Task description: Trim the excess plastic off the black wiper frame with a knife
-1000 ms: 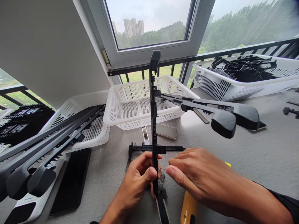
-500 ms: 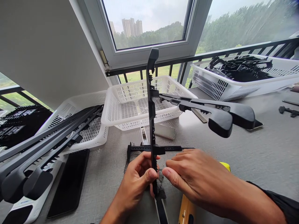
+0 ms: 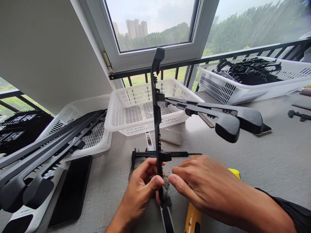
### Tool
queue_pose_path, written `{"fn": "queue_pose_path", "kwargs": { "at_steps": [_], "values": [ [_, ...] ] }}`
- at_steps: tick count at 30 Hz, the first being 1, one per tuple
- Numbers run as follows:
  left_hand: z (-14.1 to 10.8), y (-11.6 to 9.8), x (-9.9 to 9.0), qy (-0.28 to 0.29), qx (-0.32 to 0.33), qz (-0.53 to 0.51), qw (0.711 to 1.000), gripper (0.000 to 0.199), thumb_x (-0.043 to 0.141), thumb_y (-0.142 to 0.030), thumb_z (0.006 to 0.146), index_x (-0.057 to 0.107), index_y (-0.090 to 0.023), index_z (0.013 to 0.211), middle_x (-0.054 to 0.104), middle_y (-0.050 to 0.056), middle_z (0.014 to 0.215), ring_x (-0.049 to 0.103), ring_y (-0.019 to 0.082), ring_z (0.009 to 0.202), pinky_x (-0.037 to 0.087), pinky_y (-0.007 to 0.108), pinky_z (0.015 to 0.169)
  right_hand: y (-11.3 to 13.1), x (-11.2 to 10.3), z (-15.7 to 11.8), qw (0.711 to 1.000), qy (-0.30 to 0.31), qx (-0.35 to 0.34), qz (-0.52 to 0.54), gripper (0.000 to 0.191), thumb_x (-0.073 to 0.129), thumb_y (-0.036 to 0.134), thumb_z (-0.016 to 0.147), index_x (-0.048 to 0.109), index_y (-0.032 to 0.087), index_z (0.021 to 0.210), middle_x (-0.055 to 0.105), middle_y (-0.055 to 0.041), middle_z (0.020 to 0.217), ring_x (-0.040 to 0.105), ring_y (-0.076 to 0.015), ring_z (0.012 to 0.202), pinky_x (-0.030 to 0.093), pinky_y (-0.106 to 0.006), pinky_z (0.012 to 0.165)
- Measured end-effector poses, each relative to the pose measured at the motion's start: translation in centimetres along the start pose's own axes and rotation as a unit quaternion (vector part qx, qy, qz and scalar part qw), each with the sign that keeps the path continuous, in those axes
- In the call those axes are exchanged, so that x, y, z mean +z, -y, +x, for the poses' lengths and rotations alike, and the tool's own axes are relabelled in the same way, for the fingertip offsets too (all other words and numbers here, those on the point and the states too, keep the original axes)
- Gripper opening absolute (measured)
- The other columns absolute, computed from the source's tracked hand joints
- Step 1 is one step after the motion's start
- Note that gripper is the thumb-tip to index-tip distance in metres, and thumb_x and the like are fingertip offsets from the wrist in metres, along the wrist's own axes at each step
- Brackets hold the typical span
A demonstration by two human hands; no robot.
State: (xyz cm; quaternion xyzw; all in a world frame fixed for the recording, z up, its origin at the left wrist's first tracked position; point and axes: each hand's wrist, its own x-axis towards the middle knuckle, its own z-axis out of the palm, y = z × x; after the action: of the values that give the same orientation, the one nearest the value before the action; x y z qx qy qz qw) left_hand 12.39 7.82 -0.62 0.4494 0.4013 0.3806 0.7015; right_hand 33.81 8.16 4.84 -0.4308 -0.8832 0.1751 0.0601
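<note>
My left hand grips a long black plastic trim strip near its lower end, thumb in front and fingers behind. The strip stands nearly upright, clips and tabs along its edge, its hooked top before the window. My right hand is closed just to the right of the strip. A thin pointed thing shows between its thumb and the strip, but what it is I cannot make out. Behind the hands lies a black caliper, partly over a grey cloth. Below the right hand is an orange-yellow handled object, partly hidden.
A white basket stands behind the strip, another at left with long trim strips across it. Two trim strips jut to the right. A basket of black parts stands far right. A black phone lies at left.
The whole view has shifted very slightly left. Both hands keep almost the same pose; the strip's top sits a touch higher.
</note>
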Motion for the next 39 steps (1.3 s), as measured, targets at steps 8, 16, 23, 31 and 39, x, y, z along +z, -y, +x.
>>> {"fn": "queue_pose_path", "kwargs": {
  "at_steps": [8,16,23,31,39],
  "values": [
    [0.01,0.15,-0.08,0.006,0.001,0.006,1.0,0.065,0.085,-0.068,0.081,0.073,-0.017,0.12,0.064,0.003,0.089,0.051,0.009,0.061,0.048,0.017,0.048,-0.23,-0.04,-0.12,0.999,0.003,0.0,0.049,0.058,0.028,0.043,0.119,0.058,0.022,0.074,0.066,0.0015,0.065,0.058,-0.0154,0.058,0.019,-0.037,0.062],
    [0.03,0.11,-0.21,0.025,0.006,-0.004,1.0,0.065,0.083,-0.069,0.082,0.074,-0.017,0.121,0.061,0.002,0.084,0.052,0.012,0.062,0.048,0.019,0.049,-0.11,-0.02,0.04,0.999,0.016,0.001,0.052,0.058,0.027,0.042,0.119,0.058,0.021,0.075,0.07,-0.0004,0.068,0.06,-0.0156,0.059,0.022,-0.037,0.063],
    [0.03,-0.06,-0.33,0.016,0.02,0.007,1.0,0.062,0.082,-0.071,0.081,0.077,-0.018,0.112,0.06,0.001,0.077,0.055,0.014,0.072,0.048,0.021,0.064,-0.29,0.43,0.06,0.999,-0.001,-0.011,0.043,0.055,0.029,0.041,0.118,0.062,0.022,0.078,0.071,-0.0003,0.07,0.061,-0.0163,0.06,0.021,-0.038,0.063],
    [-0.02,-0.25,-0.22,0.036,0.005,-0.006,0.999,0.065,0.081,-0.072,0.082,0.075,-0.018,0.117,0.06,0.001,0.081,0.052,0.013,0.07,0.046,0.02,0.058,-0.16,-0.14,0.07,0.998,0.008,-0.009,0.07,0.055,0.029,0.041,0.119,0.059,0.022,0.077,0.071,0.0008,0.07,0.061,-0.0155,0.061,0.025,-0.036,0.064],
    [0.01,0.1,-0.39,0.03,0.014,-0.004,0.999,0.062,0.082,-0.069,0.084,0.076,-0.018,0.118,0.061,0.001,0.08,0.055,0.013,0.068,0.047,0.019,0.056,-0.13,-0.13,-0.05,0.997,0.014,-0.006,0.076,0.059,0.028,0.043,0.118,0.06,0.021,0.074,0.07,-0.001,0.068,0.059,-0.015,0.059,0.025,-0.036,0.063]
  ]
}}
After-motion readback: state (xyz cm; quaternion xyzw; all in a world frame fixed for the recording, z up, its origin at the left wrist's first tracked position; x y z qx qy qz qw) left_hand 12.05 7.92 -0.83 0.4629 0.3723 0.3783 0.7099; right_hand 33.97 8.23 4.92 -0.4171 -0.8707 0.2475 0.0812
